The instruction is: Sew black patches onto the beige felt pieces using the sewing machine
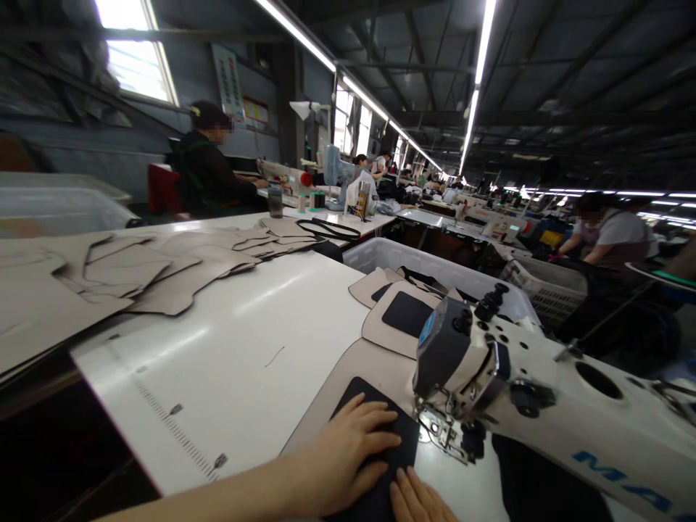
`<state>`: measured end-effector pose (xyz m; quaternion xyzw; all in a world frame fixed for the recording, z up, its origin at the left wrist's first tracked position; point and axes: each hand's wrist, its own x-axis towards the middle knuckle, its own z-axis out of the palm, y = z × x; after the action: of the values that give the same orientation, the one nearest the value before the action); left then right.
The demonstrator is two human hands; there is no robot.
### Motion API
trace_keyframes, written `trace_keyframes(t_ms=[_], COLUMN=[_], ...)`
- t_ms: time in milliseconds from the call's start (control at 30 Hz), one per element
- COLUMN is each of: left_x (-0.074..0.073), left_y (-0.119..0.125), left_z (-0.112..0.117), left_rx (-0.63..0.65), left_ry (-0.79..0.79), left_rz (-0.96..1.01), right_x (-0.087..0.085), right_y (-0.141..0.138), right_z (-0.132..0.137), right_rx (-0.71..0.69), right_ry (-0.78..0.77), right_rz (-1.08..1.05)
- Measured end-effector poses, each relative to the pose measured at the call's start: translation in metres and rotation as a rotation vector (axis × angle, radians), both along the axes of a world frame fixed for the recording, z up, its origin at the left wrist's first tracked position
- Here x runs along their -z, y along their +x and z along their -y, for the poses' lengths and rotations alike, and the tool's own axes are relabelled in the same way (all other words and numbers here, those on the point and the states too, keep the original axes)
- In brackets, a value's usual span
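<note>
Several sewing machines (570, 420) and workers (204, 163) show a sewing workshop.

On the near right, the sewing machine (565, 413) bears large blue letters (620, 482) along its arm: "MA" can be read before the lettering meets the picture's edge. The blue label (428, 328) on its head is too small to read. On the near left of the table (255, 326), a ruler scale (177, 428) shows tick marks but no legible figures. Far left, the wall banner (228, 81) and the small board (255, 111) to its right are too blurred to read.
</note>
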<state>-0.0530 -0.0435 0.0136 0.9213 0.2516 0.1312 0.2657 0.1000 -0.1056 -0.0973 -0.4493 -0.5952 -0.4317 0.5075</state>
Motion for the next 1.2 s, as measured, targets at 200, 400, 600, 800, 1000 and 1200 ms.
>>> trace_keyframes(t_ms=[200, 400, 600, 800, 1000, 1200], left_x=[0.009, 0.006, 0.006, 0.008, 0.011, 0.016], left_y=[0.006, 0.006, 0.004, 0.008, 0.01, 0.011], left_z=[0.003, -0.001, 0.0, -0.004, -0.004, -0.002], left_rx=[0.03, 0.089, 0.093, 0.06, 0.055, 0.072], left_ry=[0.029, 0.107, 0.128, 0.12, 0.116, 0.184], left_rz=[-0.043, -0.043, -0.061, -0.009, -0.004, 0.008], right_x=[-0.022, -0.037, -0.035, -0.038, -0.028, -0.029], right_y=[0.028, 0.036, 0.034, 0.034, 0.053, 0.072], right_z=[0.012, 0.016, 0.015, 0.014, 0.016, 0.039], right_rx=[-0.1, -0.085, -0.097, -0.116, -0.216, -0.048], right_ry=[-0.279, -0.299, -0.279, -0.314, -0.451, -0.502], right_rz=[0.405, 0.472, 0.5, 0.475, 0.477, 0.866])
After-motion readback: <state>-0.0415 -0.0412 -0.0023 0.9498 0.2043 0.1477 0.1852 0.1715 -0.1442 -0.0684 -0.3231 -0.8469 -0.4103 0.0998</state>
